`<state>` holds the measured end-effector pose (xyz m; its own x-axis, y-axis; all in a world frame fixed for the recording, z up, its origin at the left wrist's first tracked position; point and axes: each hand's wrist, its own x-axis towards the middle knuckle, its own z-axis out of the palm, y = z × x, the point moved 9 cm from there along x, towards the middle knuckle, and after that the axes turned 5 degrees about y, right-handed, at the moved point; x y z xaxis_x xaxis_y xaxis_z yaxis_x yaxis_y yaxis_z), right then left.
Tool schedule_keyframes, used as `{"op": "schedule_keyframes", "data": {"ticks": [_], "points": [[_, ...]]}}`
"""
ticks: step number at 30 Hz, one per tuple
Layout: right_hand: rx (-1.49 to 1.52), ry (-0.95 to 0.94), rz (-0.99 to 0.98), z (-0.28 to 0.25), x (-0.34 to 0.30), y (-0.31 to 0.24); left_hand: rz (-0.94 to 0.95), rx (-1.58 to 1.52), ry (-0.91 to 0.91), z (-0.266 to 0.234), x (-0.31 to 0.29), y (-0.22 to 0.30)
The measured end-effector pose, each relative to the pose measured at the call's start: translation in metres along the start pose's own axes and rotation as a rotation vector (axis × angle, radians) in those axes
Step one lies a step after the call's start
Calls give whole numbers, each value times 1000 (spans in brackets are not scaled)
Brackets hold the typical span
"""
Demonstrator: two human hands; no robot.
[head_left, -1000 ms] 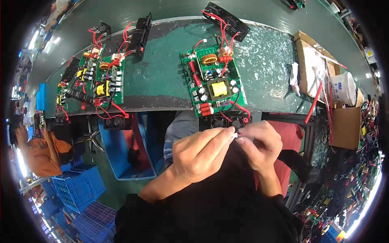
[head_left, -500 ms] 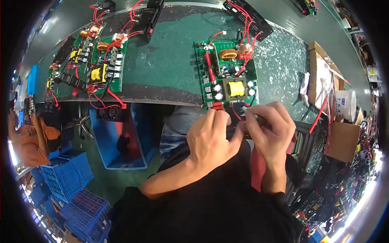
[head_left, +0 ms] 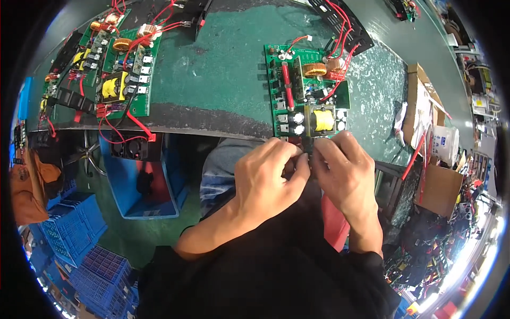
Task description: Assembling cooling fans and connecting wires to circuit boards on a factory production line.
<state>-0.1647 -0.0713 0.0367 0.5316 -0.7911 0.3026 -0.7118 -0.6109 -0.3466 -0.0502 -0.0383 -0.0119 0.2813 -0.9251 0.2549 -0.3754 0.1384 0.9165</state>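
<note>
A green circuit board (head_left: 279,56) lies at the bench's near edge, with a yellow-wrapped transformer (head_left: 323,120), copper coils and a long red part along its left side. Just below its near edge, my left hand (head_left: 268,173) is closed, thumb and fingertips pressed together. Close beside it, my right hand (head_left: 342,167) is closed too, its fingers curled inward. Whatever the two hands pinch is hidden behind the fingers. Red wires run from the board's far right corner to a slotted black panel (head_left: 348,26).
More populated boards (head_left: 141,101) lie to the left, their red wires reaching a black fan unit (head_left: 135,146) below the bench edge. Underneath stands a blue bin (head_left: 151,212). A cardboard box (head_left: 417,101) and white tub (head_left: 446,143) stand at right; blue crates (head_left: 101,276) lower left.
My hands have drawn together below the board. A small white piece seen at my right fingertips is now hidden. The whole view has shifted slightly, with the board appearing farther right.
</note>
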Motion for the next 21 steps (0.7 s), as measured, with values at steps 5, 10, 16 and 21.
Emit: {"op": "schedule_keyframes", "data": {"ticks": [5, 10, 16, 21], "points": [[-69, -57, -23, 2, 5, -3, -92, -121, -6, -1, 1, -14], [-84, -64, -65, 2, 3, -4, -119, -273, -83, 3, 3, -26], [-196, -46, -139, 7, -2, -10, -136, -320, -96, 6, 1, -33], [-158, -2, -111, 5, -9, 2, -114, -321, -103, 6, 3, -31]]}}
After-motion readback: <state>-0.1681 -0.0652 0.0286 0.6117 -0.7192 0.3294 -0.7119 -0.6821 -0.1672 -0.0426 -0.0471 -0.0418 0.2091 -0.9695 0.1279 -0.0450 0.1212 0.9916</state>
